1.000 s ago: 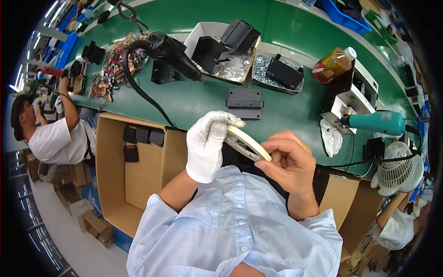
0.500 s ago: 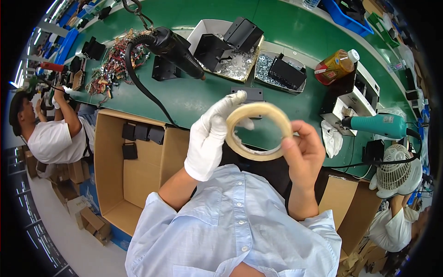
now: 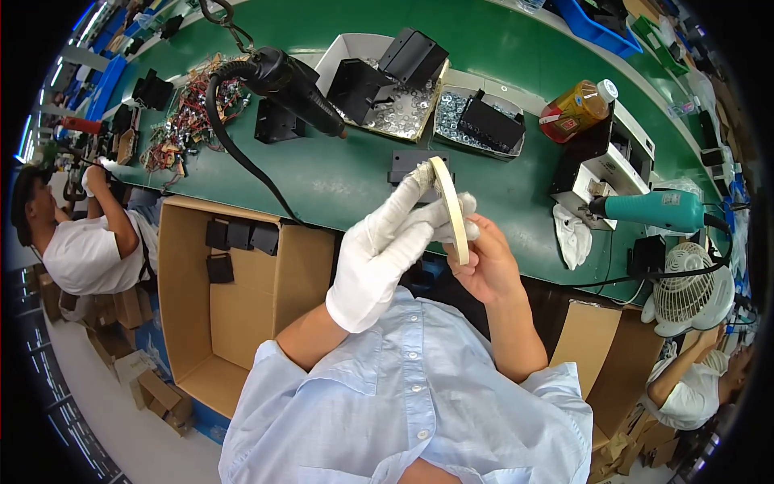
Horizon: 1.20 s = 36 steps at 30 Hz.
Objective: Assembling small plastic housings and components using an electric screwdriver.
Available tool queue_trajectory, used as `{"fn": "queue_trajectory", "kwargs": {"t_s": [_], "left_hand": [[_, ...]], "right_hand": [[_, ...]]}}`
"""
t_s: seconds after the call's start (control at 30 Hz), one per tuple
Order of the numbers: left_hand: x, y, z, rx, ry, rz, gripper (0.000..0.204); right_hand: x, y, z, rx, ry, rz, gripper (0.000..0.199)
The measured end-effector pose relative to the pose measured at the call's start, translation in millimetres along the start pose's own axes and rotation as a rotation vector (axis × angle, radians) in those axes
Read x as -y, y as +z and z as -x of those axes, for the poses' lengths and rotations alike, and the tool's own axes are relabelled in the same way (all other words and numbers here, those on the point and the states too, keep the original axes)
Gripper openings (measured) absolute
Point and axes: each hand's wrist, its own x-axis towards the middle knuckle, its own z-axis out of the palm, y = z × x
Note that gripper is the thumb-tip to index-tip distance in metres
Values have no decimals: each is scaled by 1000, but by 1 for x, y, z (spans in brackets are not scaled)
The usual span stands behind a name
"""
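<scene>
Both hands are holding the cream-coloured ring-shaped roll of tape [image 3: 450, 208] edge-on above the near side of the green workbench [image 3: 339, 173], white-gloved left hand [image 3: 385, 254] pinching its far rim, bare right hand [image 3: 484, 262] curling closed underneath; steadying it while feeling for the loose end looks wise.

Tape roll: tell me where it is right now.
In the head view the tape roll sits edge-on at centre, held between the gloved left hand and bare right hand, above the green bench.

Bright, even overhead light; sharp centre, fisheye bending and dark rim.
</scene>
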Motion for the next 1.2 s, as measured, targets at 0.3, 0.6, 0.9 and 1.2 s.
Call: {"fn": "queue_trajectory", "kwargs": {"t_s": [0.3, 0.6, 0.9, 1.2], "left_hand": [[-9, -24, -16, 31, 461, -842, 46], [-17, -37, -19, 707, 353, -1475, 47], [1, -10, -1, -44, -108, -639, 57], [22, -15, -4, -28, 336, -990, 65]], "right_hand": [[25, 1, -1, -24, 66, 126, 23], [59, -22, -14, 28, 94, 277, 29], [12, 18, 8, -261, -428, 703, 39], [-4, 29, 9, -148, -926, 1036, 51]]}}
